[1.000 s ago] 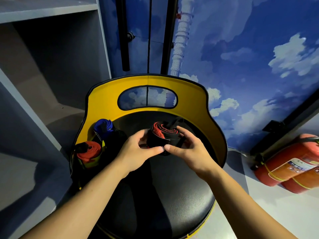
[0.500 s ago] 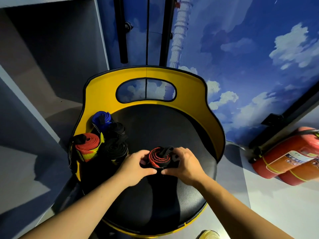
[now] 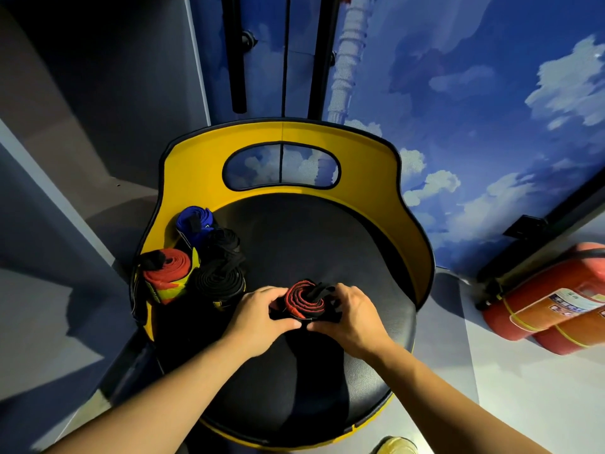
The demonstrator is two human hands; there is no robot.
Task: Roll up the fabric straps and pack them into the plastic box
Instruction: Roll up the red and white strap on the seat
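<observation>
— Nearest: left hand [image 3: 258, 317] and right hand [image 3: 352, 317], both clamped around one red-and-black rolled fabric strap [image 3: 304, 301], resting on the black round padded seat [image 3: 294, 381].
— Roll's axis?
— Upright, spiral end facing up, squarely between both grips; neither hand nearer.
— Farther off?
— Left and beyond: upright orange-red roll [image 3: 168, 273], black roll [image 3: 219, 283], blue roll [image 3: 194, 221], packed together against the yellow backrest [image 3: 193, 172]. Plastic box itself hard to make out.
— Likely heading?
— Leftward, toward those rolls.

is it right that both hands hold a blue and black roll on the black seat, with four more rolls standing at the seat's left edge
Not quite. In the head view the roll gripped by the left hand and right hand is red and black, not blue. The rest holds: four rolls stand at the seat's left edge.
</observation>
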